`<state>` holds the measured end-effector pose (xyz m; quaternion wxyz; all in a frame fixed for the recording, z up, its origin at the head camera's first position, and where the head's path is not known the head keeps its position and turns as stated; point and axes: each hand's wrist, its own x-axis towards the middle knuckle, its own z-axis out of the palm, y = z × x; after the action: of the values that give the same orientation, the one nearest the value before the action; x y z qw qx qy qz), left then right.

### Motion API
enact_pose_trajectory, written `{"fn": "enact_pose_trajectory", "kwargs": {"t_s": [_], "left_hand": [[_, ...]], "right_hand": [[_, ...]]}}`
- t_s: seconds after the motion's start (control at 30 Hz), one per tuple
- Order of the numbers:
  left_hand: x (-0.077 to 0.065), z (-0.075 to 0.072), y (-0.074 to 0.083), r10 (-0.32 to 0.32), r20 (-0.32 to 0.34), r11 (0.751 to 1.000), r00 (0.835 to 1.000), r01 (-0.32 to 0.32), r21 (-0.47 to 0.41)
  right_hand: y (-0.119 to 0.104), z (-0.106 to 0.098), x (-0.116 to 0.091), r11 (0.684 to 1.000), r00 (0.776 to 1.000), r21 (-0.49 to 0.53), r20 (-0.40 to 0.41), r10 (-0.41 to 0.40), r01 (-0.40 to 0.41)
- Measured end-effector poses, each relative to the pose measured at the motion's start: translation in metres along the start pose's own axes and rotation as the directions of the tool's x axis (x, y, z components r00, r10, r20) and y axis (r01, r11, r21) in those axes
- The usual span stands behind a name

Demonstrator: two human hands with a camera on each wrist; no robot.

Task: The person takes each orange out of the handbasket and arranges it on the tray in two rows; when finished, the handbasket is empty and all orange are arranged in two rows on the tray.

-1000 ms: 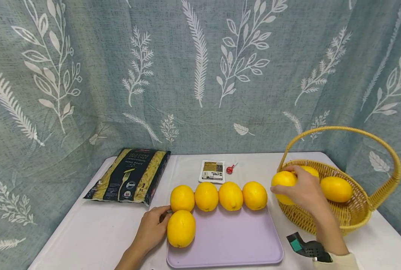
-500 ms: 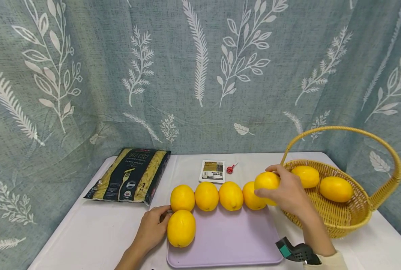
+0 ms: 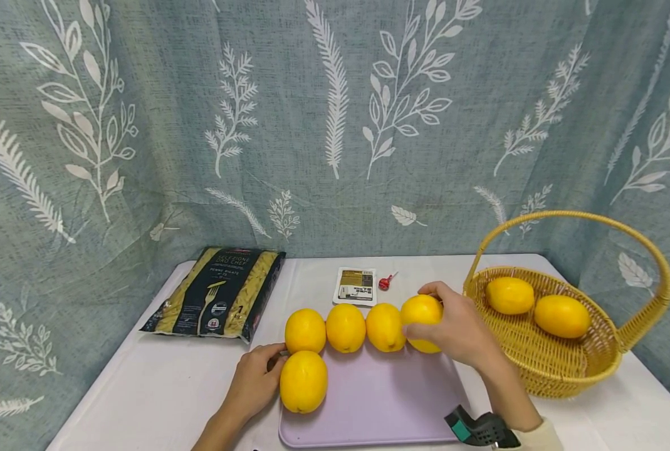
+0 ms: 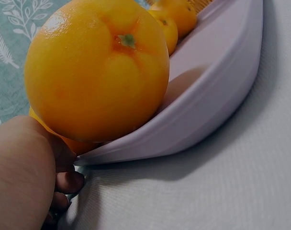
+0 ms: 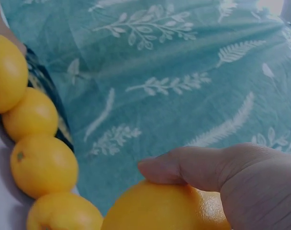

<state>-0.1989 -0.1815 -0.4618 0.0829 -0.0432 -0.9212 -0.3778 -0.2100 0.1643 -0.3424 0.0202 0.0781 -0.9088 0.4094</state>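
In the head view my right hand holds an orange with thumb and fingers at the right end of the back row. It overlaps the last orange of that row. In the right wrist view the thumb presses on the held orange. My left hand grips the lilac tray by its left edge, beside the front left orange. Its curled fingers show at the tray's rim in the left wrist view. More oranges line the back: one at left, then two more.
A wicker basket with a tall handle stands at right, with two yellow fruits inside. A penne pasta bag lies back left. Behind the row are a small flat packet and a red lollipop. A leaf-patterned curtain hangs behind.
My right hand has carried the orange out of the basket area leftward to the right end of the row. The left hand has stayed at the tray's edge.
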Motion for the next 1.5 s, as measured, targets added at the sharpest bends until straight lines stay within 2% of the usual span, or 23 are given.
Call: {"fn": "enact_pose_trajectory", "kwargs": {"t_s": [0.4,0.6,0.93,1.13,1.5], "left_hand": [[0.000,-0.001,0.000,0.001,0.009,1.000,1.000,-0.001,-0.004],[0.000,-0.001,0.000,-0.008,0.012,1.000,1.000,0.008,-0.008],[-0.001,-0.002,0.002,0.005,0.010,1.000,1.000,-0.005,-0.005],[-0.002,-0.002,0.002,0.001,0.013,1.000,1.000,-0.001,-0.002],[-0.002,-0.002,0.003,0.005,0.001,1.000,1.000,-0.005,-0.010]], "right_hand": [[-0.012,0.036,0.003,1.000,1.000,0.017,-0.003,-0.017,0.017],[-0.016,0.051,0.001,1.000,1.000,0.027,0.005,0.004,-0.005],[-0.020,0.068,0.001,0.998,0.999,0.058,0.048,0.011,-0.014],[-0.019,0.077,0.001,0.998,0.997,0.048,0.063,0.040,-0.043],[-0.021,0.100,-0.005,0.999,0.991,0.020,0.135,0.023,-0.026]]}}
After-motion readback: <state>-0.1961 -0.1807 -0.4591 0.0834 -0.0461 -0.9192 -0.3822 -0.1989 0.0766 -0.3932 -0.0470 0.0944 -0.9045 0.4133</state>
